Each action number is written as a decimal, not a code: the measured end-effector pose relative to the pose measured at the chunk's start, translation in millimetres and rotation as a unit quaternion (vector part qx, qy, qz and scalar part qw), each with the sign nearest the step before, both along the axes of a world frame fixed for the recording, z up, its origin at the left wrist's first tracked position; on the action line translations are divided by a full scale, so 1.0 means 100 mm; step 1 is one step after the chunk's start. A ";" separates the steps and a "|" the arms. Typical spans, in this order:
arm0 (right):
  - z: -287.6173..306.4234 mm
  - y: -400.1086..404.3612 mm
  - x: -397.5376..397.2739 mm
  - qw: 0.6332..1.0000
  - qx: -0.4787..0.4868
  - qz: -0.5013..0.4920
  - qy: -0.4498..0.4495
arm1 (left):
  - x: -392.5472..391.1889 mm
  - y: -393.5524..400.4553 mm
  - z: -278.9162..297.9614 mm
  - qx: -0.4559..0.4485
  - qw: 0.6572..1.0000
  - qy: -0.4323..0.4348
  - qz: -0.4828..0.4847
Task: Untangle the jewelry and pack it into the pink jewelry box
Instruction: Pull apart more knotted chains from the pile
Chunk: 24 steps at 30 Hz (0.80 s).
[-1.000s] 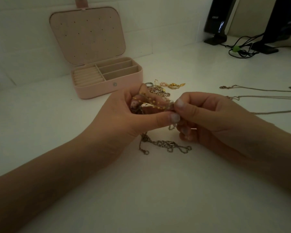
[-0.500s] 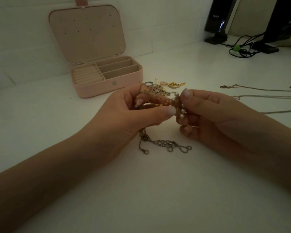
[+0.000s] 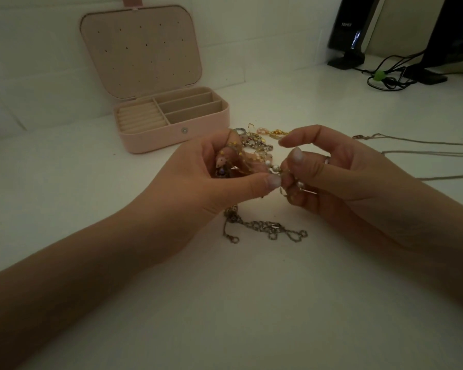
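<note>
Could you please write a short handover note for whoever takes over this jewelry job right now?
Left hand grips the tangled jewelry clump just above the table.
Right hand pinches a pearl strand that leads out of it.
A silver chain trails onto the table; more pieces lie behind the hands, thin chains to the right.
Pink jewelry box stands open; nothing visible inside.
Left: finish untangling, pack everything.
</note>
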State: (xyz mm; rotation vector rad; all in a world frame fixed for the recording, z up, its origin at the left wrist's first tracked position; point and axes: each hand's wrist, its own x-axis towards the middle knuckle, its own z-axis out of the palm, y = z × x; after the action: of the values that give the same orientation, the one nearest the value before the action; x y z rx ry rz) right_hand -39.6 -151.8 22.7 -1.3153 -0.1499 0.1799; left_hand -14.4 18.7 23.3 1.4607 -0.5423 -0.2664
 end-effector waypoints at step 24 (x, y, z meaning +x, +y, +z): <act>-0.01 -0.08 0.03 0.997 0.029 0.064 -0.024 | -0.01 0.04 0.00 0.058 0.997 0.048 -0.025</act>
State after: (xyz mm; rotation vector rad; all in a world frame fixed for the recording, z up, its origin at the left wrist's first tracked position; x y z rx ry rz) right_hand -36.7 -160.2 21.3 -1.2526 -0.2784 0.2522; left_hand -15.0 23.0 23.3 1.5386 -0.4924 -0.4106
